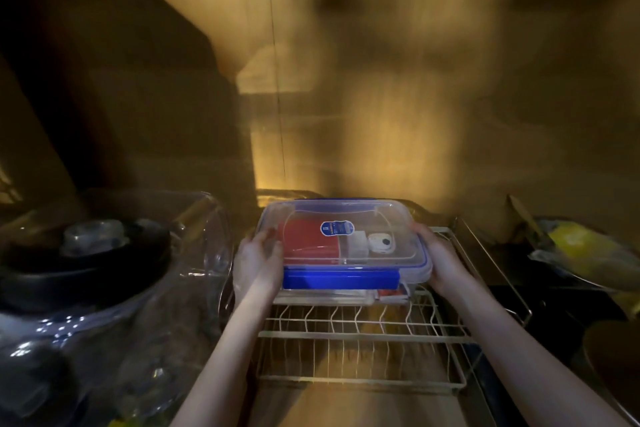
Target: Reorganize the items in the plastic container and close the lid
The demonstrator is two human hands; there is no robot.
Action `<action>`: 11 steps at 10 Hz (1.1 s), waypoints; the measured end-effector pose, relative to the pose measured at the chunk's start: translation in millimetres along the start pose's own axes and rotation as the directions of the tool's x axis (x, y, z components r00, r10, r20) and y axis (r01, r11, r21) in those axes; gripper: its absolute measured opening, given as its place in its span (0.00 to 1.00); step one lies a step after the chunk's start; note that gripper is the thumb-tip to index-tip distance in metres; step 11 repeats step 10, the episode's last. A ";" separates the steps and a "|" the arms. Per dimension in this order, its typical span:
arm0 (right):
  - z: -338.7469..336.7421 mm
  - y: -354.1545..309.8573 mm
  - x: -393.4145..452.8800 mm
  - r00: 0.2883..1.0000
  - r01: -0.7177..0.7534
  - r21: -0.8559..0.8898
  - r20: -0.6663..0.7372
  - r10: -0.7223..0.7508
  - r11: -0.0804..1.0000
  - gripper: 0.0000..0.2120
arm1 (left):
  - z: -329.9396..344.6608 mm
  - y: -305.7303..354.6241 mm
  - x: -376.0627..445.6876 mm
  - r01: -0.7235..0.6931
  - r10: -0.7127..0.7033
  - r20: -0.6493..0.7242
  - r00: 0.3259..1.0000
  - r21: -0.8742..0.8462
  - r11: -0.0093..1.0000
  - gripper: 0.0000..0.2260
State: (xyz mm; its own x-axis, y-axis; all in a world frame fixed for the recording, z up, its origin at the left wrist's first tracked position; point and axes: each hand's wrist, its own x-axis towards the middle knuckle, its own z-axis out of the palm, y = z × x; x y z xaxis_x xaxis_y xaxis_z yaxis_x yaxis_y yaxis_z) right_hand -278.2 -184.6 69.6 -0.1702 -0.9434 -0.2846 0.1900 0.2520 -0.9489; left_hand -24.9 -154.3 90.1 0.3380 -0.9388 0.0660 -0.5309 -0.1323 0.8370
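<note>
Two bare hands hold a clear plastic container (346, 246) between them, seen from above in a dim, yellow-lit cupboard or shelf space. The left hand (258, 260) is pressed against the container's left side, fingers wrapped around its edge. The right hand (438, 258) grips the right side, thumb resting on the rim of the lid (343, 215). Both hands are closed on the container.

The container is rectangular with rounded corners, and its clear lid, trimmed in blue, sits on top. A wide blue latch (341, 279) on the near side is folded down against the wall. A blue oval sticker (337, 228) sits near the middle of the lid. Through the plastic, a red block-shaped item (304, 239) shows on the left and a small white round item with a dark centre (381, 242) on the right; what they are cannot be told.

The container is at the far end of a white wire dish rack (360, 336), whose upright prongs fill the space nearer the camera. Whether it rests on the rack or is held just above it cannot be told.

To the left lies a black pan (83, 274) with a glass lid knob, surrounded by blurred clear glassware. To the right, a yellow object (581, 246) lies in a shallow dish, out of focus.
</note>
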 end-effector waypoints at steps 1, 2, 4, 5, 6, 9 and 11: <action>4.5 -1.2 14.2 1.000 -0.017 -0.034 -0.022 0.017 0.999 0.20 | 2.2 3.9 7.2 -0.074 0.059 0.059 0.996 0.285 0.956 0.15; 11.7 -2.2 23.6 0.998 -0.044 -0.054 -0.057 0.040 0.998 0.20 | 6.0 11.3 11.5 -0.129 0.060 0.165 0.984 0.451 0.883 0.22; 18.7 -3.9 35.2 0.998 -0.008 -0.088 -0.065 0.002 0.996 0.15 | 19.9 12.1 25.7 -0.206 0.119 0.181 0.976 0.599 0.774 0.30; 17.6 -4.1 35.5 0.997 -0.010 -0.124 -0.073 0.001 0.992 0.17 | 20.4 12.3 30.6 -0.195 0.091 0.198 0.976 0.608 0.770 0.29; 18.0 -9.8 31.0 0.999 0.002 -0.195 -0.052 -0.013 0.981 0.18 | 19.2 13.6 32.2 -0.205 0.081 0.222 0.972 0.618 0.759 0.29; 21.7 -41.8 -5.4 0.995 0.060 -0.592 -0.025 -0.093 0.803 0.21 | 11.4 32.7 35.5 -0.157 -0.065 0.308 0.949 0.642 0.750 0.29; 23.4 -65.5 -29.0 0.933 0.287 -0.585 -0.007 -0.359 0.758 0.22 | 5.0 54.0 40.8 -0.171 -0.048 0.327 0.944 0.606 0.777 0.26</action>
